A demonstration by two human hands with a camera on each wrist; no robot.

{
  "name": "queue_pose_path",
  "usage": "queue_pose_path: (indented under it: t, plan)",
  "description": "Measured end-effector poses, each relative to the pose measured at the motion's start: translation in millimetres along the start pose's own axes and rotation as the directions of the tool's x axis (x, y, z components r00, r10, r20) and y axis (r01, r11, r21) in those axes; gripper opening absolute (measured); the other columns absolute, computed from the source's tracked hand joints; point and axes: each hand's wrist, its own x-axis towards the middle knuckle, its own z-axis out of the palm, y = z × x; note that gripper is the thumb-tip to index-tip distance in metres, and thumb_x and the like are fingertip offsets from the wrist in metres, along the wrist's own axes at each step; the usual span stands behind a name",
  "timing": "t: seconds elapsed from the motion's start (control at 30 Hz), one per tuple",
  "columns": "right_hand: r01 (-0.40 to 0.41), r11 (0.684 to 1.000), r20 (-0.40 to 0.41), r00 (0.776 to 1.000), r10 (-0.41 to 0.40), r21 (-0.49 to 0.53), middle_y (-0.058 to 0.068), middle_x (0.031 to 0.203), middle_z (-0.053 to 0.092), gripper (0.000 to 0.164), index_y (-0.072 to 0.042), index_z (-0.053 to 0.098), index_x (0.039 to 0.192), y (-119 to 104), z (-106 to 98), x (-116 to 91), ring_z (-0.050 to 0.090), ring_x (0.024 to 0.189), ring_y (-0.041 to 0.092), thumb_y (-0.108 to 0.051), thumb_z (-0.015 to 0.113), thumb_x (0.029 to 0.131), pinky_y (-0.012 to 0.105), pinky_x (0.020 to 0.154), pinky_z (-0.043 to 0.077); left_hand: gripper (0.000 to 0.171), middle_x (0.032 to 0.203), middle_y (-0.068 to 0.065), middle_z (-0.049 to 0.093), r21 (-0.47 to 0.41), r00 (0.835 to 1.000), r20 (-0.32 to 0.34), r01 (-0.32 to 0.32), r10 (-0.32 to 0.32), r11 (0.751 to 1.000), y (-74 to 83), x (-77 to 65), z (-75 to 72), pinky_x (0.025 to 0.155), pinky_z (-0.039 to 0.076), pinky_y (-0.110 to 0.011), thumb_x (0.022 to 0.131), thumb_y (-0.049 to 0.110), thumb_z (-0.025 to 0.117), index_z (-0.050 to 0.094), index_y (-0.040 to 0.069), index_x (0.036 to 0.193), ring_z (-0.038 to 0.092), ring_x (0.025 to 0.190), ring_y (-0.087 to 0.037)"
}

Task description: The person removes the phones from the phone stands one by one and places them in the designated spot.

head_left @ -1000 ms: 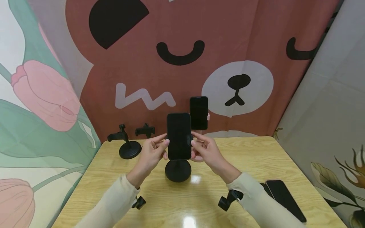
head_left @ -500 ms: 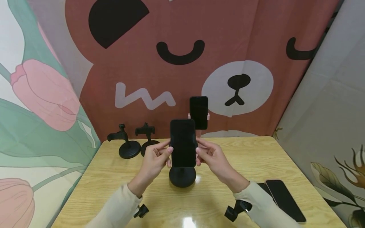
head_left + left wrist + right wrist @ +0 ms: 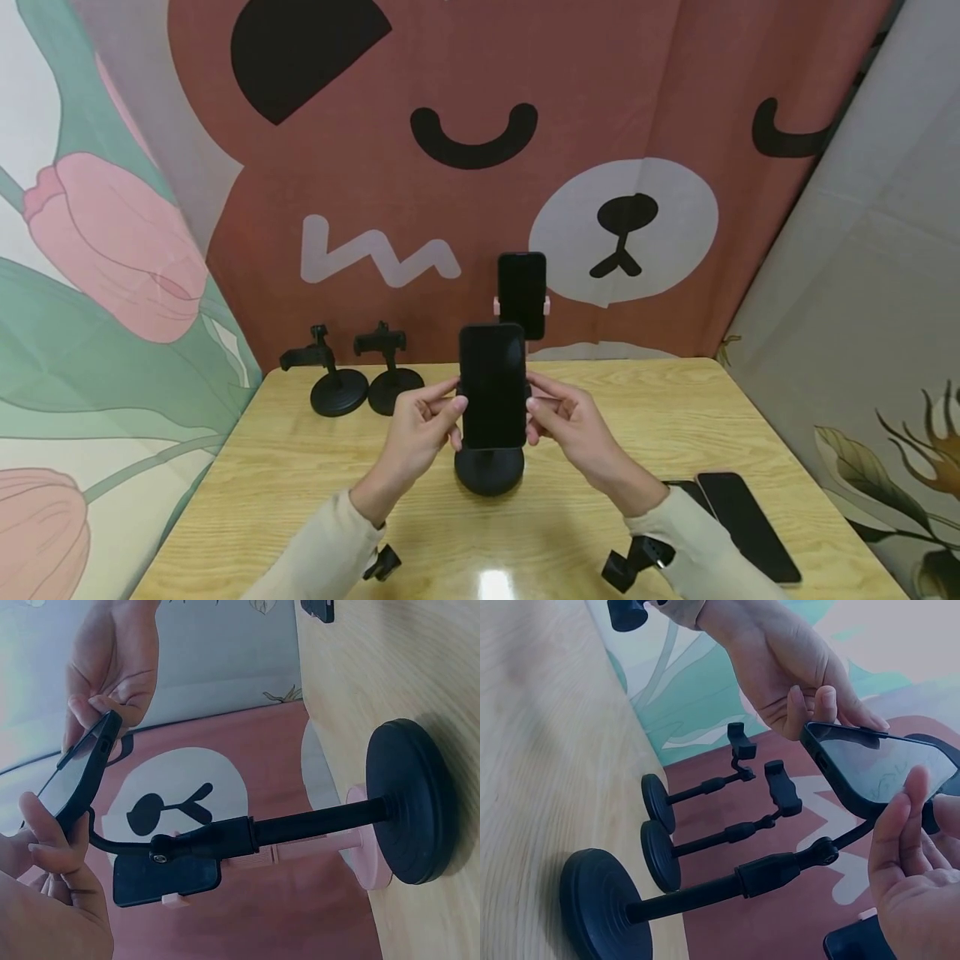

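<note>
A black smartphone point(image 3: 492, 386) sits upright in the clamp of a black phone stand point(image 3: 489, 472) at the middle of the table. My left hand point(image 3: 420, 427) pinches the phone's left edge, thumb in front and fingers behind. At the opposite edge my right hand point(image 3: 570, 425) holds it the same way. In the left wrist view the stand's pole point(image 3: 315, 823) runs down to a round base point(image 3: 412, 801) at the tabletop; whether the base rests fully flat I cannot tell. The right wrist view shows the phone's glossy screen point(image 3: 885, 765) between both hands.
Two black phone stands point(image 3: 339, 392) with bare clamps stand at the back left. Behind the held phone, a pink stand carries another phone point(image 3: 522, 296). Dark phones point(image 3: 748, 527) lie at the right, partly under my right sleeve. A bear-print cloth point(image 3: 337, 167) hangs behind the table.
The phone and its stand have moved toward me and slightly right, with both hands holding on. The second black stand at the back left has come into full view.
</note>
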Motion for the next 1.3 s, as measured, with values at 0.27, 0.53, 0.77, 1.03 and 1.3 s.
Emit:
queue_pose_path:
  t: [0.27, 0.53, 0.77, 1.03, 1.3]
  plan:
    - [0.003, 1.0, 0.003, 1.0, -0.003, 0.003, -0.009, 0.076, 0.066, 0.054, 0.012, 0.029, 0.152, 6.0, -3.7, 0.6, 0.062, 0.067, 0.004, -0.011, 0.048, 0.108, 0.02, 0.08, 0.057, 0.049, 0.063, 0.009, 0.068, -0.015, 1.0, -0.003, 0.002, -0.002, 1.0, -8.1, 3.1, 2.0, 0.039, 0.028, -0.018, 0.103, 0.008, 0.057, 0.042, -0.014, 0.145, 0.058, 0.047, -0.003]
    - [-0.031, 1.0, -0.006, 1.0, 0.031, 0.002, -0.008, 0.075, 0.066, 0.055, 0.009, 0.028, 0.154, 10.0, -5.7, 0.1, 0.062, 0.067, 0.004, -0.013, 0.048, 0.108, 0.02, 0.079, 0.057, 0.049, 0.063, 0.011, 0.068, -0.007, 0.999, -0.011, 0.036, -0.036, 0.999, -14.2, 4.8, 3.4, 0.04, 0.029, -0.017, 0.103, 0.008, 0.057, 0.043, -0.013, 0.145, 0.059, 0.048, -0.004]
    - [-0.048, 0.999, -0.014, 0.999, 0.048, 0.0, -0.008, 0.073, 0.065, 0.055, 0.006, 0.028, 0.155, 12.7, -7.6, 0.5, 0.063, 0.067, 0.004, -0.014, 0.048, 0.108, 0.021, 0.079, 0.057, 0.048, 0.067, 0.001, 0.072, 0.015, 1.0, -0.005, 0.028, -0.028, 1.0, -15.2, 6.7, 2.4, 0.039, 0.028, -0.019, 0.103, 0.009, 0.059, 0.046, -0.011, 0.144, 0.059, 0.048, -0.004]
    - [-0.029, 1.0, -0.015, 0.999, 0.029, 0.0, -0.007, 0.073, 0.066, 0.056, 0.008, 0.027, 0.155, 15.6, -7.6, 1.1, 0.063, 0.066, 0.006, -0.013, 0.048, 0.108, 0.02, 0.075, 0.057, 0.044, 0.087, -0.035, 0.071, 0.077, 0.999, -0.018, 0.052, -0.05, 0.996, -14.7, 9.4, 3.1, 0.04, 0.031, -0.018, 0.103, 0.011, 0.058, 0.051, -0.008, 0.142, 0.061, 0.049, -0.006]
    - [-0.004, 0.994, -0.083, 0.997, -0.005, -0.113, 0.0, 0.081, 0.065, 0.05, 0.003, 0.037, 0.153, 11.0, -1.6, -3.1, 0.063, 0.065, 0.01, -0.012, 0.05, 0.107, 0.023, 0.072, 0.059, 0.042, 0.079, -0.028, 0.072, 0.102, 0.993, -0.038, 0.113, -0.11, 0.988, -15.5, 8.7, 5.0, 0.043, 0.036, -0.017, 0.103, 0.01, 0.058, 0.053, -0.013, 0.137, 0.062, 0.051, -0.006]
